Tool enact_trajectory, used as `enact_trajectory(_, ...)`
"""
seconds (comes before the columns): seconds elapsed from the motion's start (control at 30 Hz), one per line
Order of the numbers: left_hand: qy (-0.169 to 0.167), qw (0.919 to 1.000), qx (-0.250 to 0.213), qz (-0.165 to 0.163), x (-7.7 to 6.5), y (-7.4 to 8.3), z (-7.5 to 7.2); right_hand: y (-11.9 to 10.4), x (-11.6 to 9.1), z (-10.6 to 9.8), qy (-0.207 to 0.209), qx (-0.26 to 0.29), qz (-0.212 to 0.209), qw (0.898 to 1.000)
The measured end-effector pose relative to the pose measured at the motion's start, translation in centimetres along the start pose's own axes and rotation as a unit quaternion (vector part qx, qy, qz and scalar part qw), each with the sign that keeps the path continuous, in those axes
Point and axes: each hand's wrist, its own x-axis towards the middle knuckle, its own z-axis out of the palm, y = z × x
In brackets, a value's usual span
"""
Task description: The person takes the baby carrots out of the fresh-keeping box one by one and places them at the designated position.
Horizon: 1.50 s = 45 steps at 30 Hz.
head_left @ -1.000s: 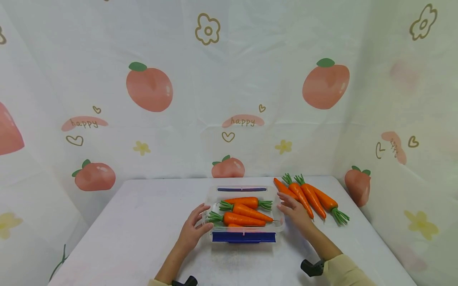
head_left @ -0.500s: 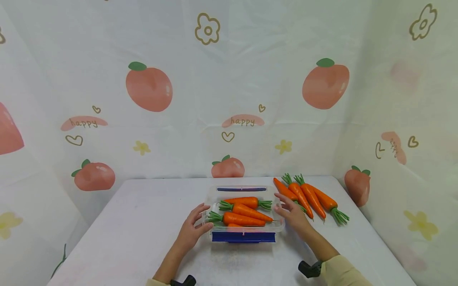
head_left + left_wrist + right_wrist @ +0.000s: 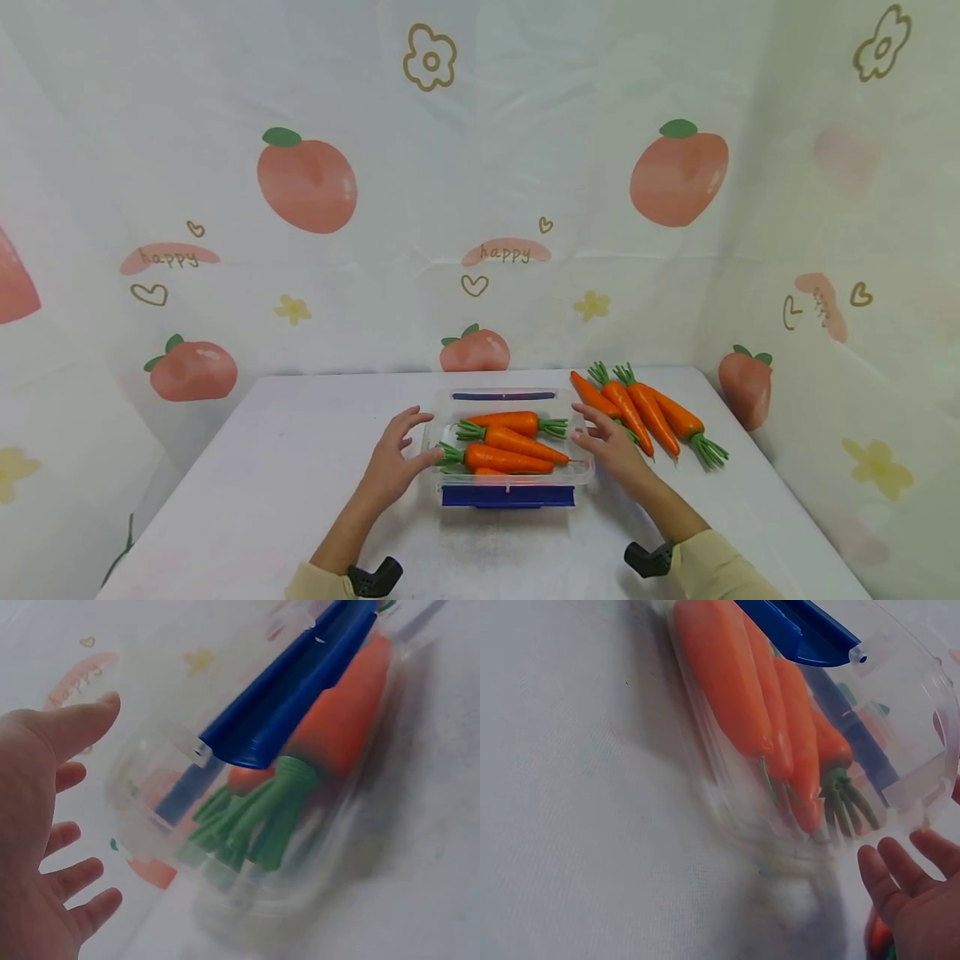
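Note:
A clear plastic box [image 3: 517,480] with blue latches [image 3: 508,497] stands on the table, several orange carrots [image 3: 517,459] with green tops lying inside it. My left hand [image 3: 386,471] is at the box's left side with fingers spread, holding nothing. In the left wrist view a gap shows between the left hand [image 3: 30,817] and the box wall. My right hand [image 3: 621,457] is at the box's right side, its fingers loosely bent and holding nothing. The right wrist view has its fingertips [image 3: 871,862] close to the box corner; whether they touch, I cannot tell.
Several more carrots [image 3: 658,423] lie fanned out on the white table [image 3: 322,450] just beyond my right hand. A peach-patterned cloth [image 3: 420,317] hangs behind the table and on both sides.
My left hand has come off the box's left side, rising slightly and moving left. My right hand has shifted a little left, closer over the box's right rim. The box stays in place.

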Motion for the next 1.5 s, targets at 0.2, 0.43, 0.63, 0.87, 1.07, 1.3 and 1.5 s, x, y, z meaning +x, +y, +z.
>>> enact_trajectory(0.2,0.003,0.9967,0.031,0.074,1.8,1.4,-0.6,0.1,0.1,0.0,0.001,-0.006,0.011,1.0)
enact_trajectory(0.43,-0.047,0.9862,0.042,0.153,4.4,3.0,-0.9,0.2,0.3,-0.3,-0.004,0.003,0.017,1.0)
enact_trajectory(0.63,-0.144,0.9744,0.075,0.156,6.9,4.4,-0.1,-0.1,0.2,-0.5,-0.008,0.007,0.021,1.0)
enact_trajectory(0.87,-0.299,0.9421,0.118,0.097,9.4,5.5,1.4,-0.3,0.1,-0.3,-0.012,0.007,0.025,1.0)
enact_trajectory(1.07,-0.357,0.9209,0.145,0.058,10.6,6.4,2.7,-0.2,0.4,-0.3,-0.013,0.009,0.029,0.999)
enact_trajectory(1.3,-0.392,0.9018,0.182,0.006,11.3,6.1,4.7,0.1,0.6,-0.3,-0.017,0.018,0.029,0.999)
enact_trajectory(1.5,-0.401,0.8879,0.224,-0.019,11.8,6.3,5.8,-0.1,0.3,-0.4,-0.012,0.015,0.033,0.999)
